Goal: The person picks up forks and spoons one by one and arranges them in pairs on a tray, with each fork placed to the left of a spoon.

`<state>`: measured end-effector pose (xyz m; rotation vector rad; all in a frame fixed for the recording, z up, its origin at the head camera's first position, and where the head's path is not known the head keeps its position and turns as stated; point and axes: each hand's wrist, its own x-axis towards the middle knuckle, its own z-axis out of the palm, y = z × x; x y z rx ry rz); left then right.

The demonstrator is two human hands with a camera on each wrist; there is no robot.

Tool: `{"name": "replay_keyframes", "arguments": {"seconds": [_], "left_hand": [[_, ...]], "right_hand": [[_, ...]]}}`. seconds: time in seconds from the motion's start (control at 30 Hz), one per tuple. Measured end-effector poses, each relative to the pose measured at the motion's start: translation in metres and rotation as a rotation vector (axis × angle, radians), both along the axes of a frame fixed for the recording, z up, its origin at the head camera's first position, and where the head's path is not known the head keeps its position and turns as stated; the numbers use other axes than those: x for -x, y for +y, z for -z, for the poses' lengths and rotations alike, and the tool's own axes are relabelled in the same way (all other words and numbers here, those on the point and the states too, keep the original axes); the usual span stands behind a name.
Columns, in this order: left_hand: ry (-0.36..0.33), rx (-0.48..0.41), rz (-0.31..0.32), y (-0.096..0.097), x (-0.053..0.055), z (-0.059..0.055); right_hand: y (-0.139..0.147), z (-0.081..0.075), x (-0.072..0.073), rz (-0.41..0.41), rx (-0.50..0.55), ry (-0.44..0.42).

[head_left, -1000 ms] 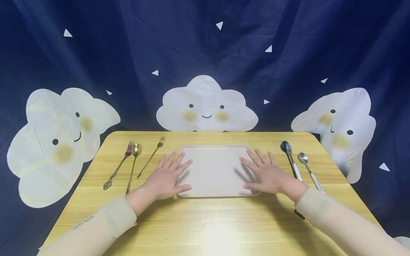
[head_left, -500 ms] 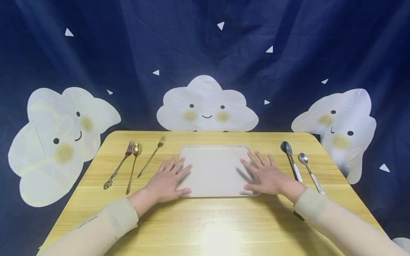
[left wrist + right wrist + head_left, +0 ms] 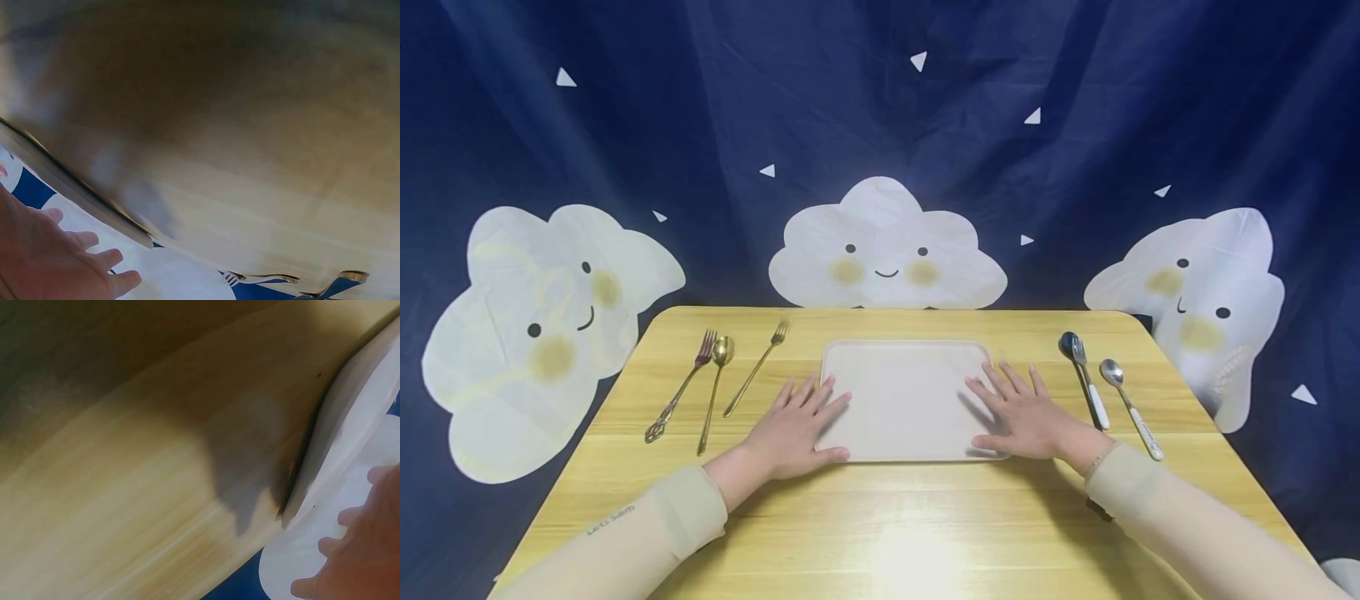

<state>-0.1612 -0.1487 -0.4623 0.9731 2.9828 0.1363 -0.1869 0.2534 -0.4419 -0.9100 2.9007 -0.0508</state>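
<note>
A pale rectangular tray [image 3: 904,400] lies on the wooden table. My left hand [image 3: 792,433] hovers over its left side, palm down, fingers spread. Over the right side my right hand [image 3: 1030,423] is held likewise, its shadow falling on the tray. Both wrist views show a gap between the fingers of the left hand [image 3: 59,262] or right hand [image 3: 362,544] and the tray edge [image 3: 78,190]. Neither hand holds anything. Left of the tray lie an ornate fork [image 3: 704,350], a gold spoon [image 3: 722,352] and a slim gold fork [image 3: 779,333].
Right of the tray lie a dark spoon [image 3: 1067,342], a white-handled fork [image 3: 1098,407] and a spoon with a patterned white handle [image 3: 1142,430]. The table [image 3: 820,533] has rounded far corners. A dark blue curtain [image 3: 850,92] with clouds hangs behind it.
Both hands have lowered slightly toward the near side, still spread over the tray's sides. The view has shifted a little. Tray and cutlery have stayed in place.
</note>
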Motion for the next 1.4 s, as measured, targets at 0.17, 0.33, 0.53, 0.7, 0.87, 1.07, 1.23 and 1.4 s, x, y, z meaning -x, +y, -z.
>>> {"name": "replay_keyframes", "arguments": {"seconds": [0.17,0.33,0.53,0.7,0.87,1.07,1.23,1.4], "left_hand": [[-0.031,0.038,-0.009,0.0,-0.002,0.002],[-0.049,0.049,-0.001,-0.001,-0.005,0.004],[-0.047,0.048,0.0,-0.002,-0.005,0.005],[-0.061,0.049,-0.016,-0.003,-0.004,0.006],[-0.076,0.049,-0.028,-0.004,-0.003,0.007],[-0.076,0.038,-0.035,-0.004,-0.002,0.009],[-0.086,0.037,-0.039,-0.004,0.0,0.009],[-0.106,0.052,-0.04,-0.002,0.002,0.006]], "right_hand": [[0.001,0.006,-0.001,0.008,0.003,-0.005],[0.001,0.009,-0.003,0.013,0.009,-0.01],[0.003,0.011,-0.004,0.029,0.016,-0.03],[0.007,0.016,-0.004,0.026,0.043,-0.047],[0.01,0.021,-0.002,0.018,0.066,-0.077],[0.009,0.019,-0.003,0.028,0.063,-0.096],[0.009,0.016,-0.003,0.037,0.064,-0.096],[0.008,0.014,-0.002,0.015,0.099,-0.047]]}}
